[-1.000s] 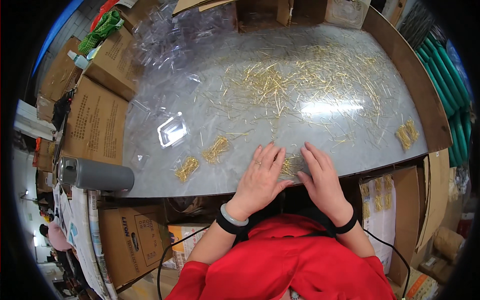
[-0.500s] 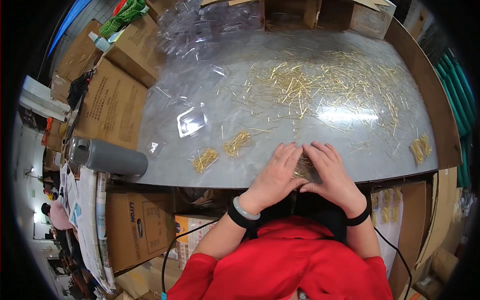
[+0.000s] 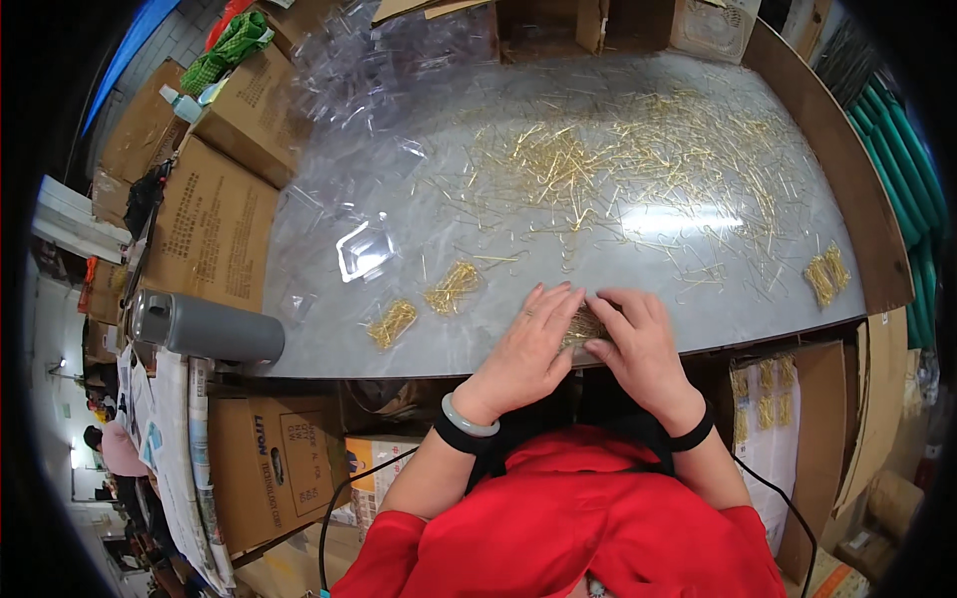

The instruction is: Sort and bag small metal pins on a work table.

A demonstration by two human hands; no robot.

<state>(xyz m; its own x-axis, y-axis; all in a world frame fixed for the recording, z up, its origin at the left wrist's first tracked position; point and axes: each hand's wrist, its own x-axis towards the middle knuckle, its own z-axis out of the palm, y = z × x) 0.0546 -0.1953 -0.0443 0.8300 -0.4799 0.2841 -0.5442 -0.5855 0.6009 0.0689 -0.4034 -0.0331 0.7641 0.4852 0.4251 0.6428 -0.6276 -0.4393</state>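
Note:
At the table's front edge, a small clear packet of gold wire hooks [image 3: 582, 325] lies between my two hands, mostly covered by them. My left hand [image 3: 526, 347] grips its left side, with long fingers along the far edge and the thumb near. On the other side, my right hand [image 3: 638, 344] has bent fingers and thumb on the packet's right part. To the left lie two more packets, one hook packet [image 3: 454, 287] nearer my left hand and another hook packet [image 3: 392, 324] farther off. A wide spread of loose gold hooks [image 3: 558, 159] covers the grey table beyond my hands.
Clear plastic packaging [image 3: 349, 90] is heaped at the back left, with one clear piece [image 3: 365, 251] nearer. A grey bottle [image 3: 214, 327] lies at the left edge. More bundled hooks [image 3: 826, 276] sit at the right. Cardboard boxes [image 3: 214, 224] and a cardboard wall [image 3: 847, 159] border the table.
The right fingers have bent and drawn back, and the right thumb has moved onto the packet, away from the left thumb. The whole view has shifted slightly.

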